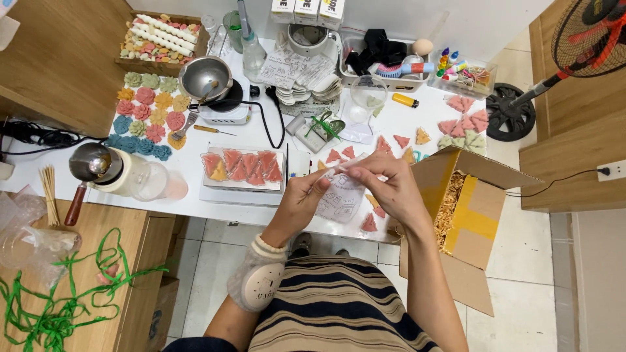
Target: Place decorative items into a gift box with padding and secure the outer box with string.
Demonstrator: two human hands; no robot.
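The small clear packet (343, 167) pinched between both hands is too blurred to tell its contents.

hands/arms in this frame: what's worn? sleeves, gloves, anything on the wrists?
No gloves, no sleeves: both hands, left hand and right hand, are bare, as are the forearms. No rings or watch visible. The left arm wears a padded cream knit elbow guard with a ribbed cuff and a round printed mark.

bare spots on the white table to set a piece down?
Bare patch right of the tray of wedges, before the hands. Another between the lighter and loose wedges. Crowded: flower shapes, melting pot, back bins.
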